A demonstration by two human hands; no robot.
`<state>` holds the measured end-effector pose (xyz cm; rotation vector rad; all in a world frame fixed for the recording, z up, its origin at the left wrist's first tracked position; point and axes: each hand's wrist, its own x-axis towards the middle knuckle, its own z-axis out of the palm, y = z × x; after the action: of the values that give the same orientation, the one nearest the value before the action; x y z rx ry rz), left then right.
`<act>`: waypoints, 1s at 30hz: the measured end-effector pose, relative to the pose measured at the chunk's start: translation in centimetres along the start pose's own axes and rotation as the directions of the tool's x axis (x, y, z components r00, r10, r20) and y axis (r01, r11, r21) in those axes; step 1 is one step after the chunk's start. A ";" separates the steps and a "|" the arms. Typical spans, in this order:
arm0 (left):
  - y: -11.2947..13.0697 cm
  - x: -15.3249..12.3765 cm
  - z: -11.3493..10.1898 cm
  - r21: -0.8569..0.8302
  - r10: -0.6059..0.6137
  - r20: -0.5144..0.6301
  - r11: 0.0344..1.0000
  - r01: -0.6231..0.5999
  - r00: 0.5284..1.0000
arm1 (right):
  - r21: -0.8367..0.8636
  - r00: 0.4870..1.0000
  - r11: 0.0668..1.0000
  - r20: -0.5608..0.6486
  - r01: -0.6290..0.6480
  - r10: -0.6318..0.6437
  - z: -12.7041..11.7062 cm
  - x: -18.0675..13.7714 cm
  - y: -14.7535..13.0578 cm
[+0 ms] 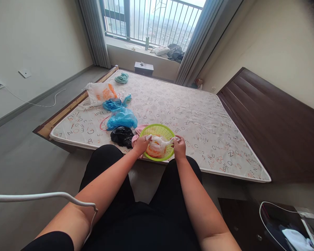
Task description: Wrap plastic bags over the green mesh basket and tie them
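A white plastic bag (157, 148) with orange print sits inside a lime-green plastic basket (170, 133) at the near edge of the mattress. My left hand (141, 144) is closed on the bag's left handle, and my right hand (179, 147) pinches its right handle, so the top is stretched between them. Left of the basket lie a black plastic bag (122, 136) and a pink cloth (135, 138). Beyond those are a blue plastic bag (122, 119), a second blue bag (112, 104) and another white bag with orange print (101, 93).
A teal cloth bundle (121, 78) rests at the mattress's far left. The patterned mattress (178, 108) lies on a wooden bed frame, with a dark headboard (272, 122) at right. A white cable (42, 197) crosses near my left arm. A nightstand (143, 67) stands below the window.
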<state>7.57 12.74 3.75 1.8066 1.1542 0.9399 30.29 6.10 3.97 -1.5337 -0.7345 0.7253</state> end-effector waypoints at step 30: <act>-0.3 0.5 0.0 -0.403 -0.220 -0.027 0.895 0.190 0.975 | -0.092 0.984 0.992 -0.149 0.082 -0.095 -0.4 0.3 0.3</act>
<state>7.61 13.25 3.61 1.3061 1.0796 1.0350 30.83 6.09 3.67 -1.6046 -0.7210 0.5088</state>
